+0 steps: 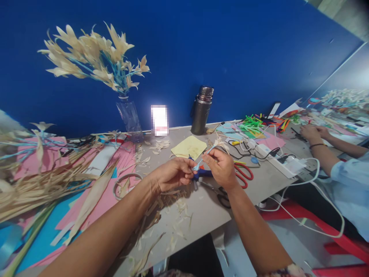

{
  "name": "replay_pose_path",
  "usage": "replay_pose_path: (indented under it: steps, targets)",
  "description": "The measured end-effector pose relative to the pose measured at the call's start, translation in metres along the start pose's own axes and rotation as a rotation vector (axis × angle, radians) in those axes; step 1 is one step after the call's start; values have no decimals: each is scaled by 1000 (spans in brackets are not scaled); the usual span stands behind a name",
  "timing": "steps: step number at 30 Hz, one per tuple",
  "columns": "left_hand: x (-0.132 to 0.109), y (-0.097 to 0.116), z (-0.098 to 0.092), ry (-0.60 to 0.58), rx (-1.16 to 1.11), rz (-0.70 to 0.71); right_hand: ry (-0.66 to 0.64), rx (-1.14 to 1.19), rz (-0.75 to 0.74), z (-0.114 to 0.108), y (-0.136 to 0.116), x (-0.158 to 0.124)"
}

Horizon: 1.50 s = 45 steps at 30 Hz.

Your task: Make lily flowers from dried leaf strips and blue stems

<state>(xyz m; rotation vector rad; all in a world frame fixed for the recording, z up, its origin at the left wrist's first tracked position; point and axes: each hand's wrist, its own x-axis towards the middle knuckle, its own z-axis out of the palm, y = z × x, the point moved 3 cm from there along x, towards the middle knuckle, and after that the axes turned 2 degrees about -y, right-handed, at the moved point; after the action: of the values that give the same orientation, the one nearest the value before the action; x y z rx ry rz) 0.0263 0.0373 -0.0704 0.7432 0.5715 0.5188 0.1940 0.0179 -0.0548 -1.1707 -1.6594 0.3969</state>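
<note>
A thin light-blue stem (199,163) runs slantwise between my two hands above the table. My left hand (174,174) pinches its lower end, where pale blue tape seems to gather. Higher up, the thumb and fingers of my right hand (221,166) close on the same stem. Pale petals near its top end are partly blurred. Beneath my hands lies a blue glue gun (205,174), partly covered by them. Red-handled scissors (244,175) and a black-handled pair (224,198) rest by my right wrist. Behind my fingers is a yellow paper square (188,147).
A glass vase (129,119) of husk flowers (95,54) and a dark flask (201,111) stand along the blue wall. Husk strips (37,184) cover the left side. At right are a power strip (278,159), looped white cables and a co-worker's hands (313,132).
</note>
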Motion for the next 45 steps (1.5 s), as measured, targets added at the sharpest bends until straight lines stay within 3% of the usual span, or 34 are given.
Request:
replay_pose_path:
  steps: [4, 8, 12, 15, 19, 29, 32, 35, 40, 45]
  targets:
    - [-2, 0, 6, 47, 190, 112, 31, -10, 11, -2, 0, -1]
    - [0, -2, 12, 125, 482, 318, 54, -3, 24, -3, -2, -2]
    - [0, -6, 16, 315, 760, 517, 69, 14, 20, -3, -3, -4]
    - [-2, -7, 19, 450, 864, 591, 82, 18, 4, -3, -6, -5]
    - [-6, -6, 22, 532, 856, 633, 108, 5, -7, -3, -9, -5]
    - [-4, -5, 19, 512, 642, 688, 157, 37, 88, -8, -3, -6]
    - [-2, -7, 17, 478, 572, 625, 166, 36, 101, -9, 0, -6]
    - [1, -10, 15, 407, 411, 447, 175, 43, 100, -10, 2, -8]
    - [5, -15, 14, 128, 40, 131, 165, 17, 30, -9, 2, -11]
    - [2, -13, 14, -77, -84, 4, 129, 107, 20, -8, 2, -12]
